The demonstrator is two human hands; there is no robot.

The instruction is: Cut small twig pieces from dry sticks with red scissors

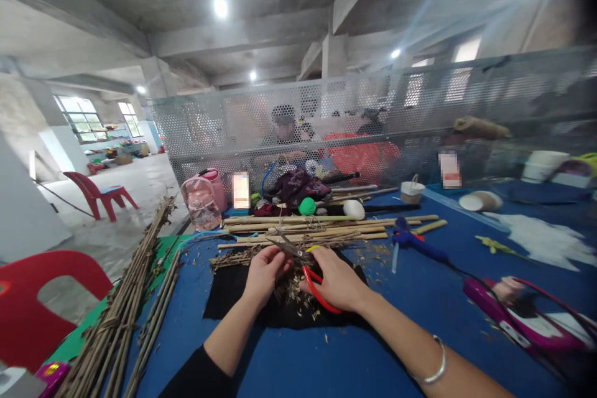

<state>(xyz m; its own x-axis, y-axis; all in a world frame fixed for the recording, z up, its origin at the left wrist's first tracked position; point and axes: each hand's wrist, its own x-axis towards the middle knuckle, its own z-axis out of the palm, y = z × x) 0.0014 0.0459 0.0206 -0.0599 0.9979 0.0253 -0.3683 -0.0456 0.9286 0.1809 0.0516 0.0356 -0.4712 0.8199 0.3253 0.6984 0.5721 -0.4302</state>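
Observation:
My right hand (339, 277) grips a pair of scissors (321, 296) by their red handles. The blades are parted and point up and left, reaching over the fingertips of my left hand (265, 275). That hand is closed in a pinch; what sits between its fingers is too small to make out. Beneath both hands lies a black cloth (228, 294), strewn with dry plant scraps (295, 291). Thin dry twigs (228, 259) lie along its far edge, and beyond them are several pale bamboo sticks (373, 230).
A bundle of long dry stalks (124, 298) lies at the left. A blue glue gun (415, 240), its cord, and a purple power strip (497, 311) are at the right. Behind stand a pink backpack (201, 202), a green ball (307, 206) and a perforated metal screen (242, 124).

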